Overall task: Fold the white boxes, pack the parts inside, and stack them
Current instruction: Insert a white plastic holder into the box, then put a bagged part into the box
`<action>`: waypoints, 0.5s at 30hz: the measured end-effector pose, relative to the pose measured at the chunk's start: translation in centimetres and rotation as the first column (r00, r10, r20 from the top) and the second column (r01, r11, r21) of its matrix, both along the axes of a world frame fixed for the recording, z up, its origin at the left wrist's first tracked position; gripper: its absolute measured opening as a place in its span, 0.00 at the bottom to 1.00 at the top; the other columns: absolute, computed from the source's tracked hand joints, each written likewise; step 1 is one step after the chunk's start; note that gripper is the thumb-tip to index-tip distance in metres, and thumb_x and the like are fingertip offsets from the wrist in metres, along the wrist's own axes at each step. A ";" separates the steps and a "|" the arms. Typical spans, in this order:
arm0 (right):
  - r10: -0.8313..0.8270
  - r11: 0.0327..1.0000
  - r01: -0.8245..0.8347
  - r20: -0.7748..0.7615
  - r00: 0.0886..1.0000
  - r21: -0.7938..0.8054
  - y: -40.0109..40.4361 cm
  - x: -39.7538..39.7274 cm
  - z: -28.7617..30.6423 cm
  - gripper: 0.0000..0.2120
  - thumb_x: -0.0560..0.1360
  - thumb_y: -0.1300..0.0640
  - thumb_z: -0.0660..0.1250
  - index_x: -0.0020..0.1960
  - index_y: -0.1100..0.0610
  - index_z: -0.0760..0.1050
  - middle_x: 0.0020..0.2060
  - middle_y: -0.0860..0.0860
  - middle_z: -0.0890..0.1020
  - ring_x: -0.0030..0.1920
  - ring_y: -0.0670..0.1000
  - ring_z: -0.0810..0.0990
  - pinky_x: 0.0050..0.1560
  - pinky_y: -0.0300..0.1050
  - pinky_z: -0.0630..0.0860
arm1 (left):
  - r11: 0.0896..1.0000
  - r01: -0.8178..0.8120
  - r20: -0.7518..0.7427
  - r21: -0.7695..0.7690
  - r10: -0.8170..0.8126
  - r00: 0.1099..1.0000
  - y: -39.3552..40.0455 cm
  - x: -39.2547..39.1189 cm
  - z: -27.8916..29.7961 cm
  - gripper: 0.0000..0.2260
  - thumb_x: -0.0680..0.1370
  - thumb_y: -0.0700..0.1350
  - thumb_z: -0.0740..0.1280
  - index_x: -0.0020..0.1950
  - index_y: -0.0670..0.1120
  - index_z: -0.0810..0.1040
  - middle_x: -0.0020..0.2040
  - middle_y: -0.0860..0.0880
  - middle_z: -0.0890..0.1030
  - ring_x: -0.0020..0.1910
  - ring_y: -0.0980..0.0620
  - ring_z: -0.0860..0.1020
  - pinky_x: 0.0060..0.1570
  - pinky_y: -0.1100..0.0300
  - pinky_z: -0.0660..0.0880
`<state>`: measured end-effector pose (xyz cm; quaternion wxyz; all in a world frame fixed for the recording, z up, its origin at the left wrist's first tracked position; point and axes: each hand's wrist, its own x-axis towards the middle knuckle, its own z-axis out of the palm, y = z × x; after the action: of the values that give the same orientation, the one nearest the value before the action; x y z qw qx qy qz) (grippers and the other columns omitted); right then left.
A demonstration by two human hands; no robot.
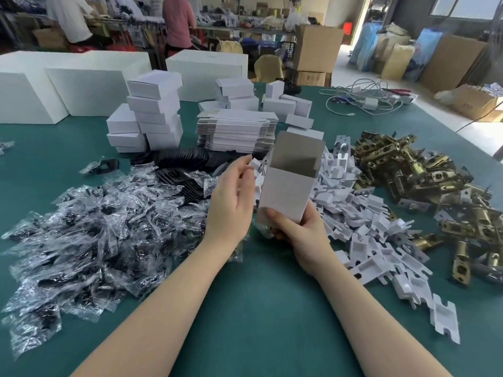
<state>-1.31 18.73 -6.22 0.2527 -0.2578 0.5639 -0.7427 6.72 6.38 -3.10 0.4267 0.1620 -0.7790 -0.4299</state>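
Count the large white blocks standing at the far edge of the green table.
3: one at far left, one beside it, one further right behind the small boxes. Others may be hidden.

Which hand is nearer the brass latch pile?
Right. The right hand grips the bottom of the white box, with the brass latch pile further out on its side. The left hand is open on the box's far side.

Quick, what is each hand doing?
Left hand: open, fingers relaxed beside the box.
Right hand: holding the small white cardboard box.
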 end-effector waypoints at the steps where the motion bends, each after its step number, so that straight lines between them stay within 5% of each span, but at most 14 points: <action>1: 0.002 1.000 -0.002 0.002 1.000 -0.007 0.1 -0.1 -0.1 0.23 0.68 0.57 0.75 0.60 0.58 0.74 0.47 0.51 0.83 0.39 0.48 0.80 0.34 0.41 0.75 | 0.998 -0.020 -0.034 0.058 0.022 0.999 -0.2 0.0 0.8 0.16 0.84 0.51 0.56 0.69 0.48 0.72 0.56 0.55 0.79 0.50 0.60 0.78 0.50 0.66 0.75; 4: 0.024 1.000 -0.024 0.001 1.000 -0.009 0.0 -0.2 -0.1 0.22 0.67 0.57 0.75 0.60 0.56 0.74 0.47 0.50 0.83 0.39 0.47 0.80 0.34 0.41 0.75 | 0.989 -0.072 0.035 0.133 0.068 0.997 -2.9 -0.3 3.9 0.12 0.83 0.48 0.60 0.65 0.49 0.75 0.53 0.57 0.79 0.48 0.67 0.77 0.47 0.73 0.73; 7: 0.037 0.999 -0.037 0.003 0.999 -0.020 -0.1 -0.2 -0.2 0.22 0.67 0.57 0.76 0.59 0.55 0.74 0.47 0.49 0.83 0.40 0.47 0.80 0.34 0.41 0.75 | 0.995 -0.086 0.430 -0.058 0.103 0.897 -7.5 -1.2 7.8 0.13 0.81 0.42 0.63 0.65 0.50 0.77 0.60 0.55 0.79 0.52 0.66 0.76 0.54 0.71 0.70; 9: 0.041 0.999 -0.041 0.017 0.999 -0.033 0.0 -0.2 -0.1 0.22 0.67 0.58 0.76 0.59 0.55 0.74 0.46 0.48 0.83 0.40 0.47 0.80 0.33 0.40 0.75 | 0.965 -0.061 0.685 -0.255 0.225 0.693 -10.6 -2.0 9.4 0.15 0.80 0.39 0.63 0.65 0.48 0.79 0.65 0.49 0.79 0.62 0.51 0.76 0.64 0.57 0.70; 11: 0.044 0.998 -0.043 0.031 0.999 -0.047 -0.1 -0.3 -0.1 0.23 0.67 0.59 0.77 0.59 0.55 0.74 0.47 0.49 0.83 0.41 0.47 0.80 0.33 0.40 0.75 | 0.887 0.097 0.848 -0.451 0.393 0.356 -13.2 -2.3 9.6 0.16 0.80 0.37 0.61 0.67 0.45 0.78 0.67 0.45 0.78 0.63 0.44 0.76 0.65 0.53 0.73; 13: 0.044 0.998 -0.041 0.057 0.997 -0.054 -0.2 -0.3 0.1 0.24 0.66 0.60 0.79 0.59 0.55 0.74 0.47 0.50 0.83 0.41 0.49 0.80 0.33 0.40 0.76 | 0.827 0.288 0.870 -0.483 0.490 0.053 -14.8 -1.8 9.1 0.17 0.81 0.39 0.60 0.70 0.41 0.74 0.66 0.44 0.77 0.59 0.44 0.77 0.55 0.53 0.77; 15: 0.052 0.996 -0.046 0.082 0.995 -0.074 -0.2 -0.4 0.2 0.23 0.66 0.61 0.79 0.57 0.55 0.75 0.45 0.49 0.83 0.39 0.48 0.80 0.32 0.40 0.75 | 0.833 0.368 0.882 -0.412 0.467 -0.070 -16.0 -1.2 8.0 0.19 0.81 0.42 0.61 0.73 0.40 0.71 0.66 0.45 0.75 0.58 0.45 0.75 0.56 0.55 0.76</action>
<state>-1.72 18.51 -6.04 0.2849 -0.2490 0.5194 -0.7662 5.48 -9.58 4.91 -0.2412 0.3233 -0.9104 0.0916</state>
